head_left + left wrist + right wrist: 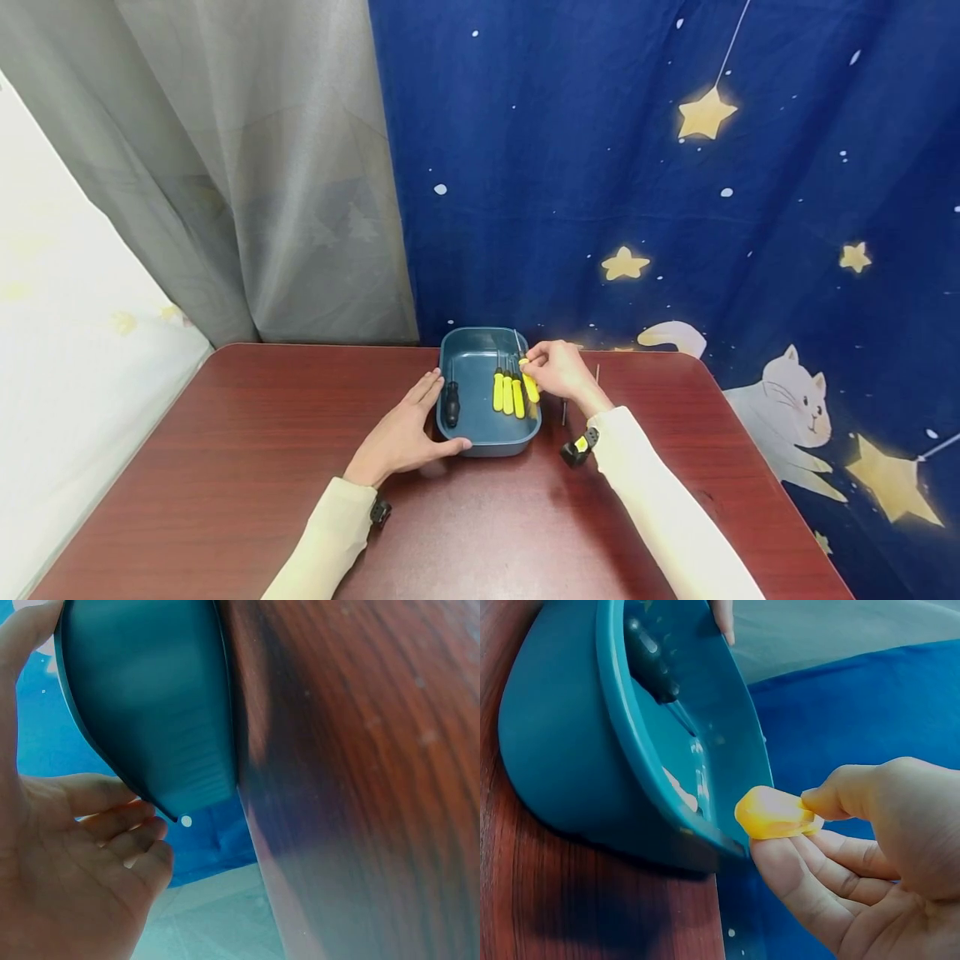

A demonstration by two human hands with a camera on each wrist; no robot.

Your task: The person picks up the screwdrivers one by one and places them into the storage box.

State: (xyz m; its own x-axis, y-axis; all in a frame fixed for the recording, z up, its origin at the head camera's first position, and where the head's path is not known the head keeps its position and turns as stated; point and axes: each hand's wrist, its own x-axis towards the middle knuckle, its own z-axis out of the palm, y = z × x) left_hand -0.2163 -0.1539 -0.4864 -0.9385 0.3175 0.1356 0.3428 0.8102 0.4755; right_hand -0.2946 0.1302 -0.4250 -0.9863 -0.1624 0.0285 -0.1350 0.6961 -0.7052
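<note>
A blue-green plastic basin stands near the table's far edge. Along its left side lies a black-handled screwdriver; several yellow-handled screwdrivers lie side by side toward its right. My right hand pinches one more yellow screwdriver by its handle over the basin's right rim, shaft pointing away. In the right wrist view the yellow handle sits between thumb and fingers. My left hand rests against the basin's left side, thumb at the near rim and fingers extended along the wall, as the left wrist view also shows.
Right of the basin, partly behind my right wrist, thin metal shafts lie on the dark red wooden table. A grey curtain and a blue star-patterned curtain hang just behind the far edge.
</note>
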